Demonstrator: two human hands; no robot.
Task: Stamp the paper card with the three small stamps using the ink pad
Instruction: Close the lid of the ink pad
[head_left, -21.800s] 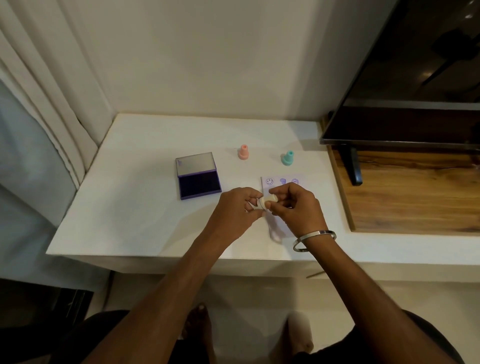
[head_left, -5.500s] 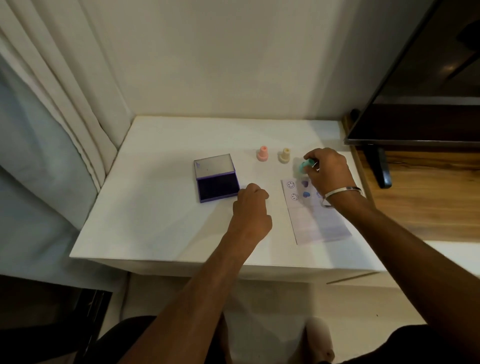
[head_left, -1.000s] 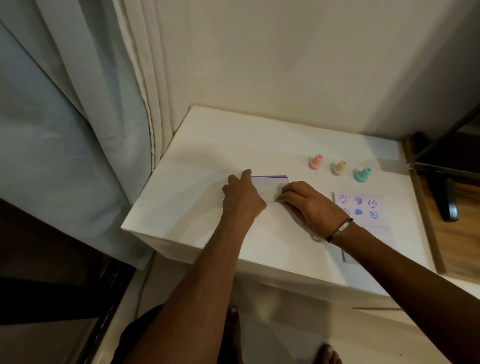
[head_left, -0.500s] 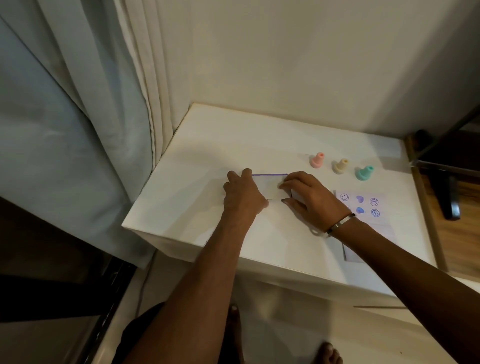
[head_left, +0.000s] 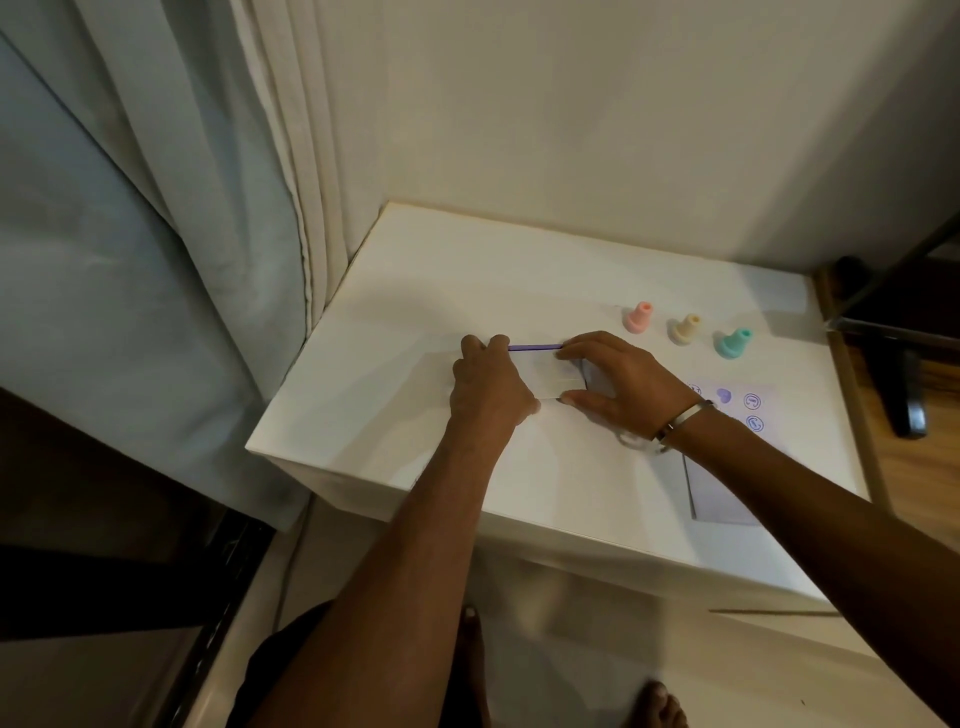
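Observation:
The ink pad (head_left: 549, 373) lies on the white table (head_left: 519, 291) with its lid down, a purple edge showing at the back. My left hand (head_left: 488, 389) grips its left side and my right hand (head_left: 618, 387) grips its right side, thumb at the front edge, fingers over the back. Three small stamps stand in a row behind my right hand: pink (head_left: 638, 317), cream (head_left: 685, 329) and teal (head_left: 732, 343). The paper card (head_left: 737, 410) lies to the right, partly under my right wrist, with several purple prints on it.
A curtain (head_left: 218, 208) hangs at the table's left edge. A wooden surface (head_left: 924, 467) with a dark screen stand (head_left: 898, 389) adjoins the table on the right. The wall rises right behind the table. My bare feet show on the floor below.
Both hands stay on the ink pad. My right hand's fingers have spread wider over its right side, and the lid now lies flat on the pad.

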